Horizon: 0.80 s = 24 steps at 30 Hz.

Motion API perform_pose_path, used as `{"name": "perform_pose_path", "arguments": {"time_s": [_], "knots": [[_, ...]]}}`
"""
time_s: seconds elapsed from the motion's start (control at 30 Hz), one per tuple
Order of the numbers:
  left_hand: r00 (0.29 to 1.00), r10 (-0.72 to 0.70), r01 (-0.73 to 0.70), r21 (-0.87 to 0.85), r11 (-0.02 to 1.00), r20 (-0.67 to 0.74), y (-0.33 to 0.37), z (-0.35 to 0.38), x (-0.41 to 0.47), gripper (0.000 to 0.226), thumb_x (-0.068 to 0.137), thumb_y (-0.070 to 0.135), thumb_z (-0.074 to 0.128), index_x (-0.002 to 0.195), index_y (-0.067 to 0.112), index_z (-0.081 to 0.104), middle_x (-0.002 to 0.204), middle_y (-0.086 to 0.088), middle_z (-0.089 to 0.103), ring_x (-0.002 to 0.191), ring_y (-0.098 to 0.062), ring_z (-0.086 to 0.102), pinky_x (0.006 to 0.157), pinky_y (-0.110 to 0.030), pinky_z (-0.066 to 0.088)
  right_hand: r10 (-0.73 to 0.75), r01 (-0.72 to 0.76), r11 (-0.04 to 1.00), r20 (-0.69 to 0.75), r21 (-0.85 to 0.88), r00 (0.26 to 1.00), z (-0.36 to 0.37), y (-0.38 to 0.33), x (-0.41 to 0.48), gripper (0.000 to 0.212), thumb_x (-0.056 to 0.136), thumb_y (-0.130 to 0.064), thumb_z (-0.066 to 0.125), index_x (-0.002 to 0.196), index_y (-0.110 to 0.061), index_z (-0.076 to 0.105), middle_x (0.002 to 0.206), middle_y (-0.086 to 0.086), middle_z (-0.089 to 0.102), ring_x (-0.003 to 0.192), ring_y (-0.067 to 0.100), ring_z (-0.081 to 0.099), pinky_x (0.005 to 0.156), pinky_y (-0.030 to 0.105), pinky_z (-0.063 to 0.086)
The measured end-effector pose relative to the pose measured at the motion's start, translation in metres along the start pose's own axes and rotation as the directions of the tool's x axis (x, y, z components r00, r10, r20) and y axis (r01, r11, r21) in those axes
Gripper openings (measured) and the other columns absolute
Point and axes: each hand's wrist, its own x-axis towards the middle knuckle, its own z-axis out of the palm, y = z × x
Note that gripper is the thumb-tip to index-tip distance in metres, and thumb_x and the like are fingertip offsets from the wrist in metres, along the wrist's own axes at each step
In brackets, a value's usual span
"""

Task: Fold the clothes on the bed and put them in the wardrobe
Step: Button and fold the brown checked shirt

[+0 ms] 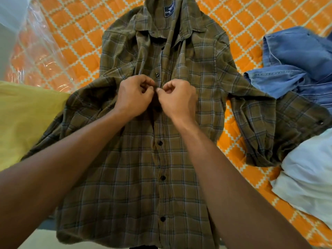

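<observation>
Head view, left hand [133, 97], right hand [179, 99] pinching shirt [197, 69] on bed [71, 33]

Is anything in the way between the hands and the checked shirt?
No. The left hand and the right hand both pinch the checked shirt at its front opening. Nothing lies between them. The wardrobe is out of view.

Left hand [133, 97], right hand [177, 99]: pinch grips on plaid shirt [136, 186] atop orange quilt [71, 33].
</observation>
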Motion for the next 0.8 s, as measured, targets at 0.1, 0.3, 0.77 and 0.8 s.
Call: {"name": "perform_pose_path", "arguments": {"time_s": [0.1,0.3,0.77,0.8], "knots": [[0.999,-0.028,0.027,-0.002,1.000,-0.032,0.004,0.005,0.023,0.030,0.095,0.018,0.062,0.125,0.017,0.068,0.103,0.005,0.067,0.084,-0.003,0.061,0.078,-0.013,0.048,-0.020,0.027,0.981,0.038,-0.194,0.999,0.006,-0.009,0.024,0.021,0.084,-0.037,0.071,0.075,-0.019,0.069,0.071,-0.002,0.066,0.072,0.020,0.067,0.063,0.034,0.058],[1.000,-0.025,0.023,0.121,0.992,0.018,0.002,0.026,0.050,0.022,0.094,0.021,0.067,0.113,0.014,0.073,0.107,-0.002,0.071,0.096,-0.015,0.065,0.089,-0.032,0.055,0.078,-0.028,0.943,0.138,-0.331,0.987,-0.001,-0.008,0.046,0.013,0.077,-0.023,0.071,0.080,-0.010,0.070,0.078,0.008,0.066,0.076,0.028,0.062,0.055,0.030,0.046],[0.997,-0.034,0.024,0.144,0.989,0.068,0.007,0.029,0.058,0.007,0.091,0.016,0.069,0.093,0.021,0.073,0.084,0.006,0.067,0.083,-0.012,0.066,0.084,-0.032,0.058,0.208,-0.172,0.941,-0.099,0.291,0.973,0.016,0.029,0.038,0.026,0.088,-0.022,0.075,0.063,-0.019,0.066,0.054,-0.009,0.060,0.053,0.006,0.060,0.052,0.023,0.049],[0.995,-0.084,0.079,0.087,0.993,0.047,0.007,0.029,0.057,0.005,0.091,0.017,0.070,0.091,0.022,0.073,0.084,0.006,0.068,0.081,-0.010,0.066,0.082,-0.029,0.058,0.207,-0.167,0.939,-0.107,0.302,0.972,0.018,0.030,0.037,0.022,0.088,-0.022,0.075,0.067,-0.019,0.068,0.057,-0.011,0.060,0.053,0.002,0.057,0.051,0.017,0.044]]}}
